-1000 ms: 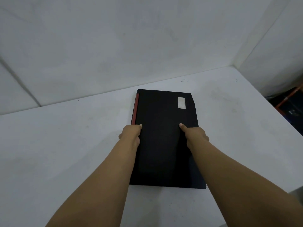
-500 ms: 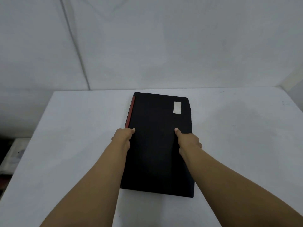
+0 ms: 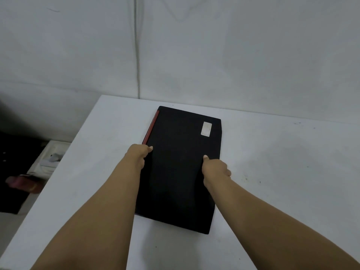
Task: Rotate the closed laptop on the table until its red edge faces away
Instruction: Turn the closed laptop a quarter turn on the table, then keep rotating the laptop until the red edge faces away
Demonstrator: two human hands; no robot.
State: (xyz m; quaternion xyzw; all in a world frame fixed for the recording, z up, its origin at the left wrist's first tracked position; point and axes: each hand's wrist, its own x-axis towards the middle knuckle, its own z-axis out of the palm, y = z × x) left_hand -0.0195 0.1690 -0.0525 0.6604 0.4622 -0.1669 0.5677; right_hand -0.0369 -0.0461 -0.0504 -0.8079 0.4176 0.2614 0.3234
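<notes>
The closed laptop (image 3: 181,168) lies mid-table (image 3: 282,172), its red edge (image 3: 151,127) facing nine o'clock. The left hand (image 3: 136,156) clamps that long side and the right hand (image 3: 215,169) clamps the opposite one. Better to pivot it flat, clockwise, until red faces twelve. The matte black slab has a pale sticker (image 3: 206,129).

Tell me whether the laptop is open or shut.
Shut. The laptop lies flat on the table, its black lid facing up, no screen or keyboard showing. The left hand and right hand grip its long sides.
</notes>
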